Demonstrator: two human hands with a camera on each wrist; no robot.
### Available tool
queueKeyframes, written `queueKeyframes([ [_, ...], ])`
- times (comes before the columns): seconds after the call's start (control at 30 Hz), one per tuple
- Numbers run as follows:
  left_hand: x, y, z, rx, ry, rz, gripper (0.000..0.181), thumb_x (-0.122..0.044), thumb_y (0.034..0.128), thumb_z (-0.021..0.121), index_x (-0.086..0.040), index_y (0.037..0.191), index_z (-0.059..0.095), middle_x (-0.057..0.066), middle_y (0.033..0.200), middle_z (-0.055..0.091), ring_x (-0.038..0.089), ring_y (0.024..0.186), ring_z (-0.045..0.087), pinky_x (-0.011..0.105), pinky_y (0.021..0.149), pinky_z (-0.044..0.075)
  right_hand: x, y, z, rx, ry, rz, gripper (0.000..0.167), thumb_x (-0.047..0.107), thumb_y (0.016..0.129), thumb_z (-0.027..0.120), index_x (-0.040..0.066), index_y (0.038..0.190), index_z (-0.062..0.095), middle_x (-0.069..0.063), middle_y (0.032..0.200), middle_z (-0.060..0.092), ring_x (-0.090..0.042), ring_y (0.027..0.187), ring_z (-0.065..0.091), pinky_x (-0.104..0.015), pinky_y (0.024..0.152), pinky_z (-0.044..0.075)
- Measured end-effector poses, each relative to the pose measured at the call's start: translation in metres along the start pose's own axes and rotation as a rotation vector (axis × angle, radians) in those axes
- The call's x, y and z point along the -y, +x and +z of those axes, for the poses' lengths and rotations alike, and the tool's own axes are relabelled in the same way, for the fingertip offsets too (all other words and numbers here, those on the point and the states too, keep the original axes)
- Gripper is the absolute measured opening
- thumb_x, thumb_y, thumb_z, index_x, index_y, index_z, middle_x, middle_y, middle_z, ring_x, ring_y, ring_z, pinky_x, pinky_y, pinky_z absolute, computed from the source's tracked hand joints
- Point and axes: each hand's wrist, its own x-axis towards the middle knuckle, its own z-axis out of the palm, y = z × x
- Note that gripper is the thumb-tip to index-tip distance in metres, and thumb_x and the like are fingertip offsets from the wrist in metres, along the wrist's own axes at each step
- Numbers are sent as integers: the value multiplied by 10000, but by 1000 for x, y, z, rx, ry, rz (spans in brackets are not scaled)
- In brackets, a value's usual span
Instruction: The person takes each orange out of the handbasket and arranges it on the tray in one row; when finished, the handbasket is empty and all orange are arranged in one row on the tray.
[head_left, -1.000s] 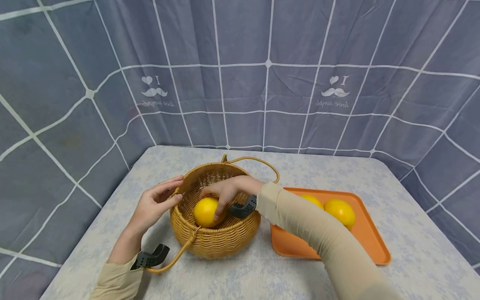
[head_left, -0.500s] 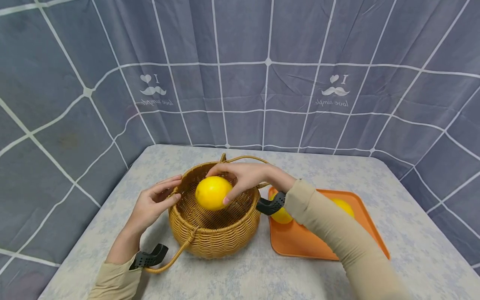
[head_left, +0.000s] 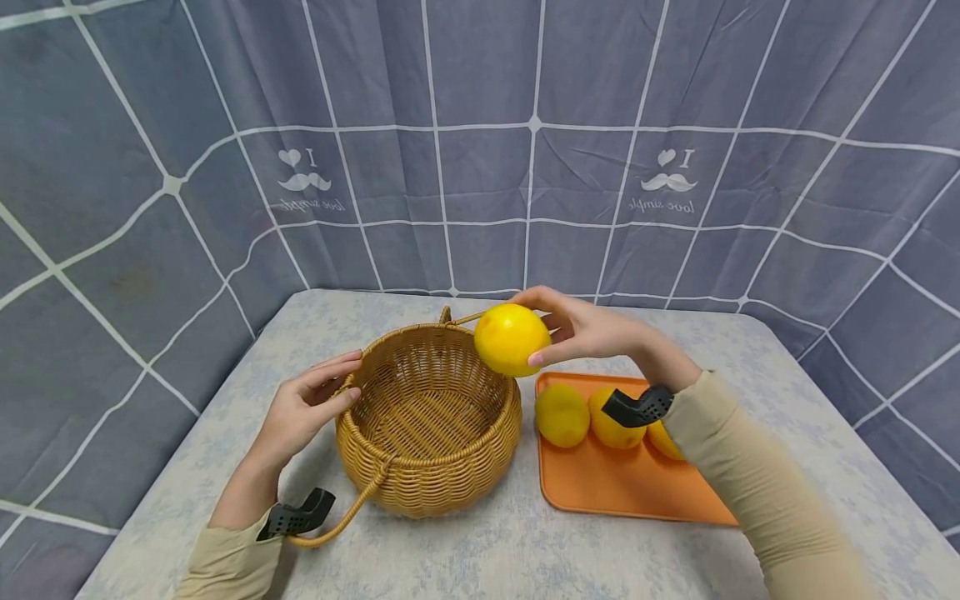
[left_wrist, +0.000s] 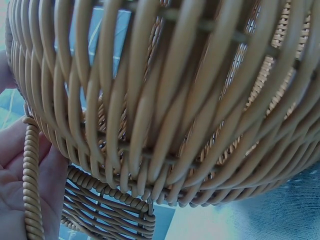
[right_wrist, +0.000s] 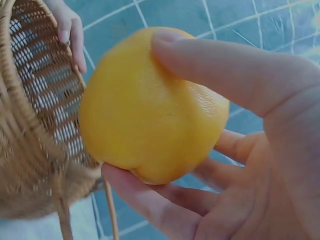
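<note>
My right hand holds a yellow citrus fruit in the air over the right rim of a wicker basket. In the right wrist view, the thumb lies on one side of the fruit and fingers support the other. My left hand grips the basket's left rim, thumb and fingers near where a handle joins. The woven wall fills most of the left wrist view, with the handle crossing the palm. Inside the basket, the woven bottom shows with nothing on it.
Right of the basket lies an orange tray bearing three yellow fruits in a row; my right forearm partly covers it. One basket handle hangs toward the front left. A grey-blue checked curtain stands behind the table.
My right hand has lifted the yellow citrus fruit out of the basket and moved it rightward to the rim. More fruits on the tray have come into sight. My left hand has stayed put.
</note>
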Motion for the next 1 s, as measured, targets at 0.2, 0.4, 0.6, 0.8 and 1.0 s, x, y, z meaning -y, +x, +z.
queueKeyframes([
  [0.2,0,0,0,0,1,-3,385,-26,879,647,67,1244,565,160,1340,508,6,1192,479,146,999,384,-7,-36,-7,-168,-16,-12,681,53,862,674,144,1400,266,-135,1367,363,-321,1022,582,-424,846,544],
  [0.4,0,1,0,-11,-7,-2,379,-13,872,650,87,1229,568,140,1323,530,16,1183,492,150,1000,386,-17,-72,-11,-333,-69,15,680,10,882,633,147,1431,256,-118,1352,381,-288,1019,577,-358,815,557],
  [0.6,1,2,0,-19,-25,1,372,14,864,649,105,1216,568,79,1303,558,24,1174,506,158,998,393,-30,-109,-10,-498,-74,56,675,-24,896,596,155,1447,250,-114,1300,403,-172,1023,589,-256,824,543],
  [0.8,0,1,1,-20,-30,-5,376,14,862,650,108,1216,566,66,1301,560,18,1173,504,156,996,394,-43,-145,-7,-654,-116,160,671,16,910,595,196,1459,255,-42,1274,425,-71,1007,593,-208,787,538],
  [1.0,-1,1,1,-17,-32,-5,377,13,863,650,106,1218,566,67,1304,558,18,1176,501,158,997,394,-55,-174,-2,-794,-179,255,662,55,916,599,233,1462,269,58,1232,436,-21,947,590,-166,743,532],
])
